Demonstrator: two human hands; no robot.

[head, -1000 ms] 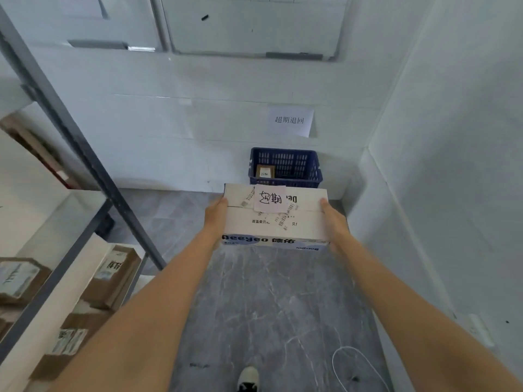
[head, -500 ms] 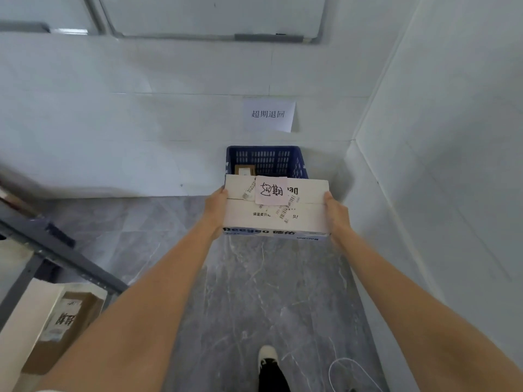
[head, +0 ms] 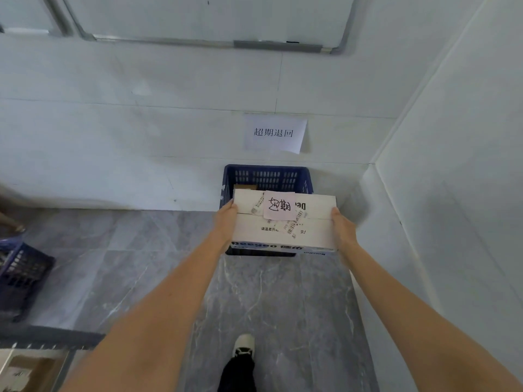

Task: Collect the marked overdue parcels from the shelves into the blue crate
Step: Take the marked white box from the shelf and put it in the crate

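We hold the white parcel (head: 284,223) level between both hands, our left hand (head: 225,222) gripping its left end and our right hand (head: 343,230) its right end, fingers wrapped around the edges. A pink note (head: 279,205) with handwriting sits on its top face among barcode labels. The parcel hangs above the near part of the blue crate (head: 267,176), which stands on the grey floor (head: 271,292) against the wall under a paper sign (head: 274,134), a brown box (head: 244,187) visible inside it.

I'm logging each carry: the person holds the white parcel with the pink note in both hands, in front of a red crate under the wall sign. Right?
Not quite: the crate is blue, not red, as the head view shows. The rest holds: the left hand and right hand grip the white parcel with the pink note, below the wall sign.
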